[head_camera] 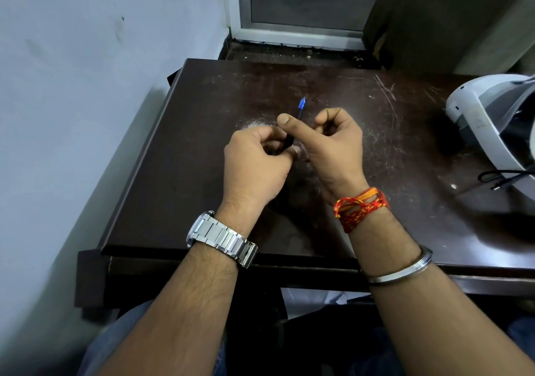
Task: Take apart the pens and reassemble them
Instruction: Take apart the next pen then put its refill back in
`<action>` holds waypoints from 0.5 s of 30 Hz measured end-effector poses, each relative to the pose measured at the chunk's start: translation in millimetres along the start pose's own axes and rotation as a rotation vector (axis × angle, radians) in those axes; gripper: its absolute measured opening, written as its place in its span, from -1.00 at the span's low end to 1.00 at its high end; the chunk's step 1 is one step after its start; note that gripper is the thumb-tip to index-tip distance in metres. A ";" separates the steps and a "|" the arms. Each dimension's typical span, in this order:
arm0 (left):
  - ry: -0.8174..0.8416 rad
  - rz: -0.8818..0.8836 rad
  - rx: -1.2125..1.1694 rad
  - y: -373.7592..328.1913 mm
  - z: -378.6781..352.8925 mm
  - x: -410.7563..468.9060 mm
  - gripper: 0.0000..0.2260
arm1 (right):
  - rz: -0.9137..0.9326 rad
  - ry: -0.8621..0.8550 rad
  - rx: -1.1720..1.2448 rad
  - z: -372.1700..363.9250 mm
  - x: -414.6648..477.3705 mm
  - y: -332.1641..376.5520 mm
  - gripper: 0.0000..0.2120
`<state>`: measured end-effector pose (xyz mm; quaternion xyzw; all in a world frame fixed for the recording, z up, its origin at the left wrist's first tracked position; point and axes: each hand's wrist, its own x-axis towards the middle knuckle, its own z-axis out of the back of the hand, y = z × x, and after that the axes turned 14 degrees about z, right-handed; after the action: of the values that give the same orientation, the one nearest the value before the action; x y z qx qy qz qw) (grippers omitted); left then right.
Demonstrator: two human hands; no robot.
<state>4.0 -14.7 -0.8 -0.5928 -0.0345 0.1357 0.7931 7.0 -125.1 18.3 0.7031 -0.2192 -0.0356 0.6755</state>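
Dark table (202, 132): both hands (left (254, 167), right (333, 147)) grip pen (293, 126), blue tip away.

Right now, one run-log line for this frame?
stage: handling pen | left hand: gripping pen lower barrel | right hand: pinching barrel, thumb up | blue tip: away from person | table: no loose parts seen

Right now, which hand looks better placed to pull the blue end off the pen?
Probably the right hand. Its thumb and forefinger sit closest to the pen and its free blue end, which points away over the table. The left hand is wrapped around the lower, dark barrel, steadying it.
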 end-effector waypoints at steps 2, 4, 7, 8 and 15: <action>0.005 0.013 -0.017 -0.6 -0.3 0.2 -0.82 | -0.059 0.009 0.089 -3.7 -1.0 2.0 -0.72; 0.012 0.000 -0.026 -0.9 -0.1 -0.1 -0.81 | -0.065 -0.004 0.119 -6.7 -2.2 4.5 -0.74; 0.031 -0.019 -0.028 0.1 0.8 0.5 -0.81 | -0.004 -0.027 0.093 -6.4 -3.7 4.3 -0.68; 0.039 -0.025 -0.026 0.7 0.9 0.9 -0.81 | 0.001 -0.032 0.083 -5.8 -4.0 3.8 -0.65; 0.030 -0.006 -0.042 0.3 -2.2 -0.1 -0.78 | -0.079 -0.052 0.135 -9.8 -1.7 3.0 -0.83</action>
<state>4.3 -16.7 -1.7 -0.6113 -0.0273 0.1238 0.7812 8.1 -115.4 21.6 0.7541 -0.2105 -0.0655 0.6186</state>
